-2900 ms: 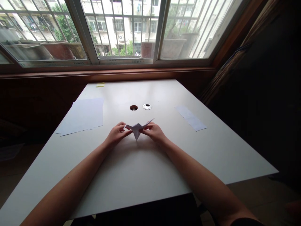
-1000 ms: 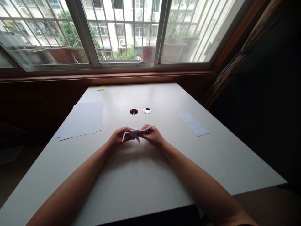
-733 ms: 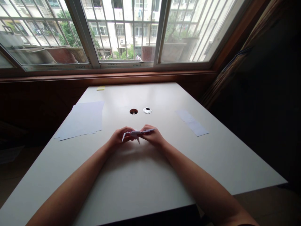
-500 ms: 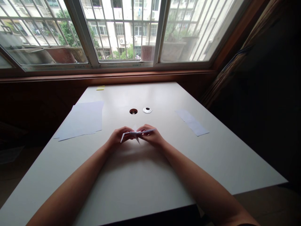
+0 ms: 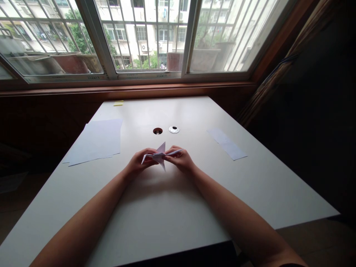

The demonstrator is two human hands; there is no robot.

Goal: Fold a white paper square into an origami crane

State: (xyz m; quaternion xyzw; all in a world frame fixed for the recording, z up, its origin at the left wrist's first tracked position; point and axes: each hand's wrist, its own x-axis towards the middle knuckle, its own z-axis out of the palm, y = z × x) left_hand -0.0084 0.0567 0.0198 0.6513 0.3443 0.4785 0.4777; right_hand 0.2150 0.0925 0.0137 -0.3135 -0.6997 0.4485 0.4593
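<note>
A folded white paper crane [image 5: 160, 155] is held between my two hands, above the middle of the table. Its bent head points left, its tail points right, and its two wings stick out, one away from me and one toward me. My left hand [image 5: 141, 159] pinches the crane on the head side, with fingers closed. My right hand [image 5: 179, 158] pinches it near the tail, also closed. Some of the fingertips are hidden behind the paper.
Sheets of white paper [image 5: 97, 142] lie at the table's left. A paper strip [image 5: 228, 144] lies on the right. Yellow sticky notes [image 5: 118, 103] sit near the far edge. Beyond my hands are a round cable hole [image 5: 157, 131] and its cover [image 5: 174, 129]. The white table [image 5: 167, 218] meets a window wall.
The crane's body has tilted in my fingers, so more of its wings shows, the far wing above all. Both hands stay in nearly the same place.
</note>
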